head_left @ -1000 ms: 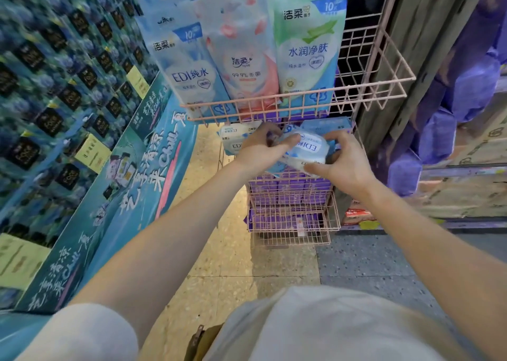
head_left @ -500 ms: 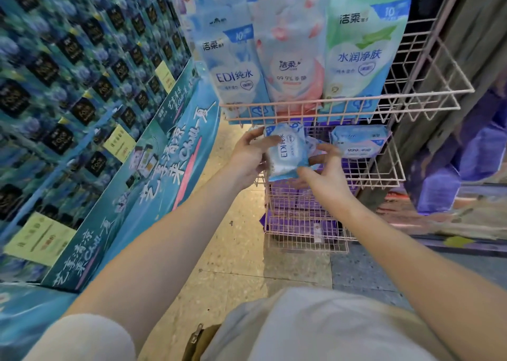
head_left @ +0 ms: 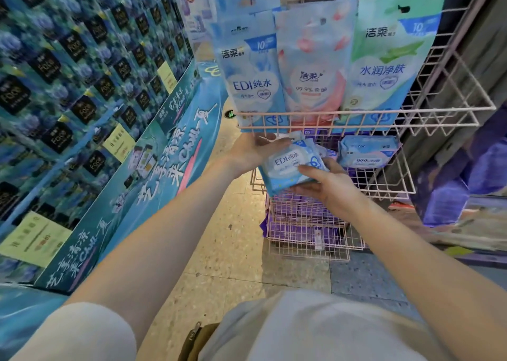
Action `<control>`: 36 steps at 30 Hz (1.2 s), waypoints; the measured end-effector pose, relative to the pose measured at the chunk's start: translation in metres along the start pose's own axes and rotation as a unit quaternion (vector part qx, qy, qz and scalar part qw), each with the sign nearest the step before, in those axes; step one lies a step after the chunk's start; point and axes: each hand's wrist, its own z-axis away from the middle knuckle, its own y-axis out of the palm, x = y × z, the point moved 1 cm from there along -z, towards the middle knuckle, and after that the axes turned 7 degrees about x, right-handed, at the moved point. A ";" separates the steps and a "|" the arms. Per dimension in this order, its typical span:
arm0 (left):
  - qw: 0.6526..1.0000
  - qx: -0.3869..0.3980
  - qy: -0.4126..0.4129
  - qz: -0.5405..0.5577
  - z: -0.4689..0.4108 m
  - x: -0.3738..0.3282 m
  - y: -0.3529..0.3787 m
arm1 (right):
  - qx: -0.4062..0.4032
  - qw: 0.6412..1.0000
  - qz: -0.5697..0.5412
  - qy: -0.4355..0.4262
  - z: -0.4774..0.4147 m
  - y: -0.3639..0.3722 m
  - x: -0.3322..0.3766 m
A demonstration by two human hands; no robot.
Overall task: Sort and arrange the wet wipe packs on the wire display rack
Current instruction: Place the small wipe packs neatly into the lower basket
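A small light-blue EDI wet wipe pack (head_left: 290,164) is held between both hands, in front of the middle shelf of the pink wire rack (head_left: 384,113). My left hand (head_left: 252,152) cups its upper left side and back. My right hand (head_left: 323,185) grips its lower right corner, thumb on the front. Behind the held pack more packs show only as edges. Another small pack marked 99.9% (head_left: 367,152) lies on the middle shelf to the right. Three tall packs stand in the top basket: blue EDI (head_left: 252,69), pink (head_left: 312,58), green (head_left: 392,56).
Purple packs (head_left: 299,218) fill the lower wire baskets. A tall teal display wall of boxed goods (head_left: 82,86) stands close on the left. Purple cartons (head_left: 461,185) are stacked to the right. The floor (head_left: 225,251) below is beige terrazzo.
The view has swung so the rack sits further right and nearer. The held pack has turned to face me and moved leftward in front of the middle shelf, both hands still on it.
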 end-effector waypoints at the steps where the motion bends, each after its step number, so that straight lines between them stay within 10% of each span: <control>1: 1.000 -0.012 -0.023 -0.001 0.002 0.003 -0.002 | -0.004 1.000 -0.024 0.000 0.000 0.000 0.001; 12: 0.982 -0.001 -0.106 0.155 0.018 0.038 0.002 | 0.035 0.997 0.015 0.060 0.006 -0.010 0.008; 17: 0.989 -0.004 -0.106 0.106 0.015 0.045 -0.021 | -0.209 0.935 0.285 0.008 -0.001 -0.031 0.026; 21: 0.990 -0.012 -0.108 0.095 0.012 0.044 -0.026 | -0.236 0.889 0.391 0.028 -0.011 -0.028 0.028; 36: 0.975 -0.022 -0.088 0.203 0.004 0.057 -0.032 | -0.217 0.895 0.359 0.152 -0.039 -0.004 0.031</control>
